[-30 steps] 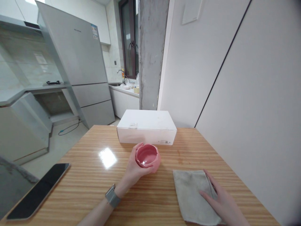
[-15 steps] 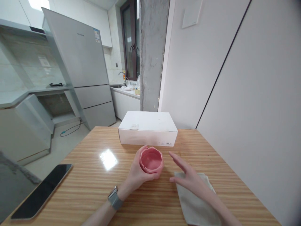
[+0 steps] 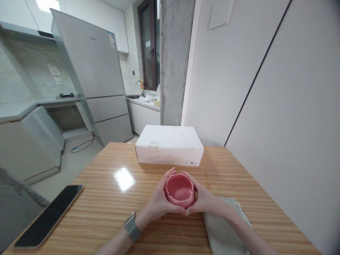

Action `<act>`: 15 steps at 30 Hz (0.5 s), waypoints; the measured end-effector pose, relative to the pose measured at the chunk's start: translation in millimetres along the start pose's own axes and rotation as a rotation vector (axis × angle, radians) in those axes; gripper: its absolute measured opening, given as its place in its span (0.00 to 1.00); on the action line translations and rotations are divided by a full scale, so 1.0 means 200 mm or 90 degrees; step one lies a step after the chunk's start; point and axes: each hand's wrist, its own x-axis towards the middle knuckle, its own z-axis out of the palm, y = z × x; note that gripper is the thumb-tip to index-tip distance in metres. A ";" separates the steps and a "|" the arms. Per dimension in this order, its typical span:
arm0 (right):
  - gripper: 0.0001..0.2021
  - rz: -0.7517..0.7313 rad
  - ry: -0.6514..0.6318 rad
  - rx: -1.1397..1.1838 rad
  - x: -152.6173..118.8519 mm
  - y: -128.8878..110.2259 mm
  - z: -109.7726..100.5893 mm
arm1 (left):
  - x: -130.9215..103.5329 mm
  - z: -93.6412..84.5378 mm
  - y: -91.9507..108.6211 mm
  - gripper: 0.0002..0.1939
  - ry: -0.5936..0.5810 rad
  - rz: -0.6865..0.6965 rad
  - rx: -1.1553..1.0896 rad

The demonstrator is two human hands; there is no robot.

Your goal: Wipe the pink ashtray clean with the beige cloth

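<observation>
A small pink bowl point(image 3: 180, 191) with a wavy, notched rim is held between both hands over the wooden table, its inside facing up toward me. My left hand point(image 3: 159, 199) wraps round its left side, thumb along the near edge. On the opposite side my right hand point(image 3: 204, 199) curves round the bowl, and the two thumb tips meet in front of it. A folded grey-beige cloth point(image 3: 225, 230) lies partly under my right forearm. Whether the bowl's base touches the tabletop, I cannot tell.
Beyond the bowl a closed white box point(image 3: 170, 145) stands on the wooden table point(image 3: 103, 212). A dark-screened phone point(image 3: 50, 216) lies at the left edge. A white wall panel point(image 3: 278, 124) borders the right side. The fridge point(image 3: 92, 78) stands farther off.
My right hand has come in from the right and closed round the bowl. My left hand and the bowl have shifted slightly right and nearer to me.
</observation>
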 end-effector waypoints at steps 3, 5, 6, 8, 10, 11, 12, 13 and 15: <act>0.49 -0.027 0.015 -0.025 -0.03 -0.02 0.00 | 0.00 0.02 0.00 0.60 -0.027 -0.002 -0.021; 0.48 -0.022 0.037 -0.031 -0.04 -0.01 0.00 | -0.01 0.02 0.01 0.59 -0.036 -0.003 -0.022; 0.49 -0.015 0.051 -0.032 -0.05 0.00 -0.01 | -0.01 0.02 0.01 0.58 -0.035 0.000 -0.015; 0.50 -0.003 0.084 -0.031 -0.07 0.03 -0.04 | -0.01 0.01 0.01 0.53 -0.020 0.021 0.020; 0.50 -0.004 0.131 -0.030 -0.09 0.07 -0.09 | -0.01 -0.01 0.01 0.45 0.004 0.049 0.066; 0.49 -0.010 0.157 -0.031 -0.10 0.09 -0.12 | 0.00 -0.02 0.01 0.40 0.016 0.058 0.084; 0.48 -0.015 0.191 -0.037 -0.11 0.10 -0.16 | 0.00 -0.03 0.01 0.35 0.024 0.060 0.097; 0.46 -0.013 0.226 -0.044 -0.12 0.12 -0.20 | 0.00 -0.03 0.01 0.32 0.032 0.057 0.104; 0.45 0.007 0.284 -0.078 -0.14 0.15 -0.27 | 0.01 -0.04 0.01 0.28 0.042 0.053 0.102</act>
